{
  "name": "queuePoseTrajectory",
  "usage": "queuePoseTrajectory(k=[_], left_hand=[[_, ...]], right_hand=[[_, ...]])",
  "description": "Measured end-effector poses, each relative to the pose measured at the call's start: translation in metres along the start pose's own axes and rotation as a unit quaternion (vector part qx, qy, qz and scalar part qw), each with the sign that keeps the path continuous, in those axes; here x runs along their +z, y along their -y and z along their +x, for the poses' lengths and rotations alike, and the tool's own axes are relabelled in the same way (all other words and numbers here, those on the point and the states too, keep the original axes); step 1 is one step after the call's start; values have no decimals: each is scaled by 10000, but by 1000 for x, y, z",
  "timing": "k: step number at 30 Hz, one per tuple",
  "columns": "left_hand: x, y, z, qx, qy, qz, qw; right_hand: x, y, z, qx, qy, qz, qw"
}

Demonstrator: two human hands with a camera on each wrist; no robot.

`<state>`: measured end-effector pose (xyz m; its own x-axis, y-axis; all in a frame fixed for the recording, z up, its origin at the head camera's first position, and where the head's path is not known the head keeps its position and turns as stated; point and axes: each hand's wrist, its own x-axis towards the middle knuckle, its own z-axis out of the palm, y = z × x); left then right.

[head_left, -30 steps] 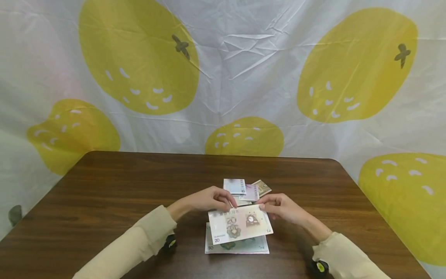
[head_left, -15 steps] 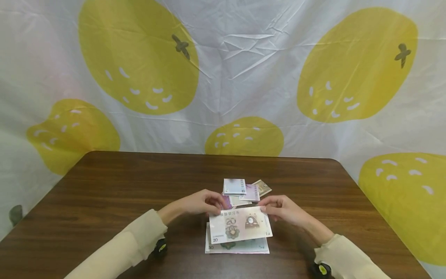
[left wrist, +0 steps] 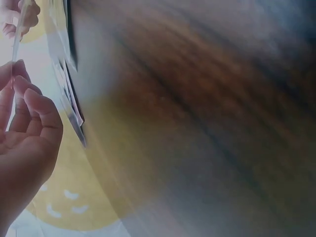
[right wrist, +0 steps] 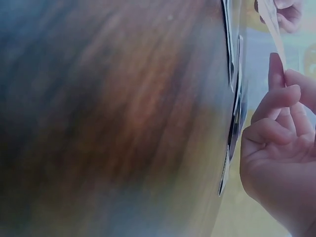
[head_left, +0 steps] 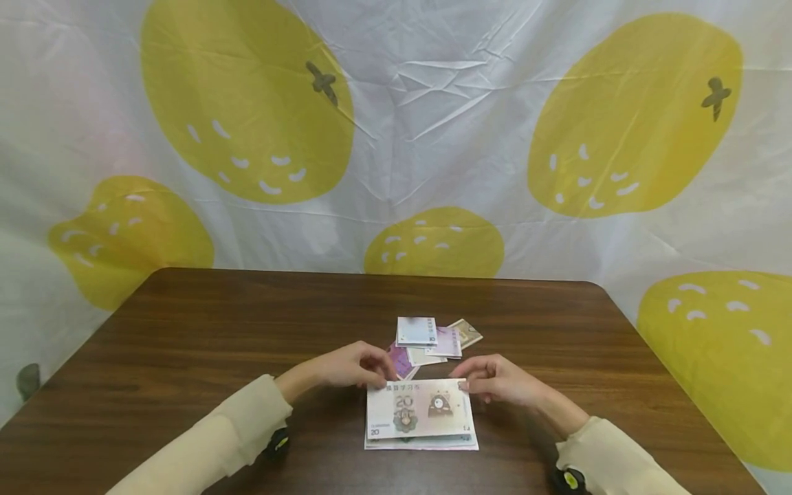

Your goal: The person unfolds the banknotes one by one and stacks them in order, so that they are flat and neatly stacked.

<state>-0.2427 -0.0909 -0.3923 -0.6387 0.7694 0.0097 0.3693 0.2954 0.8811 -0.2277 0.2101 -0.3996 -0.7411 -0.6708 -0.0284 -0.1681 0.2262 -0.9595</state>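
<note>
A pale brown paper banknote (head_left: 421, 412) marked 20 is stretched between both hands. My left hand (head_left: 353, 366) pinches its far left corner between thumb and fingertips. At the far right corner, my right hand (head_left: 504, 381) pinches it the same way. The note lies over a small stack of banknotes (head_left: 427, 447), covering all but the near and right edges. Seen edge-on in both wrist views, the held note (left wrist: 19, 42) stands away from the tabletop notes, with the left fingers curled in and the right hand's index finger and thumb on its edge.
Just beyond the hands lie a folded blue note (head_left: 416, 330), a lilac note (head_left: 447, 342), a brown note (head_left: 468, 333), a pale note (head_left: 425, 357) and a magenta note (head_left: 401, 359), overlapping. The dark wooden table (head_left: 247, 309) ends at a fruit-print cloth (head_left: 433, 172).
The 20 note has come down and nearer, turning square with the stack beneath it. My left hand has shifted left to the note's corner, uncovering the magenta note; my right hand has lowered slightly.
</note>
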Motion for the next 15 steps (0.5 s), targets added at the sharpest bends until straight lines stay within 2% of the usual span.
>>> queuePoseTrajectory(k=[5, 9, 15], left_hand=[[1, 2, 0, -55, 84, 316, 9994], [3, 4, 0, -4, 184, 529, 9984], [5, 6, 1, 53, 340, 571, 9978]], right_hand=[[1, -2, 1, 46, 25, -161, 9999], [2, -3, 2, -72, 173, -241, 9995], [3, -2, 2, -104, 261, -324, 9991]])
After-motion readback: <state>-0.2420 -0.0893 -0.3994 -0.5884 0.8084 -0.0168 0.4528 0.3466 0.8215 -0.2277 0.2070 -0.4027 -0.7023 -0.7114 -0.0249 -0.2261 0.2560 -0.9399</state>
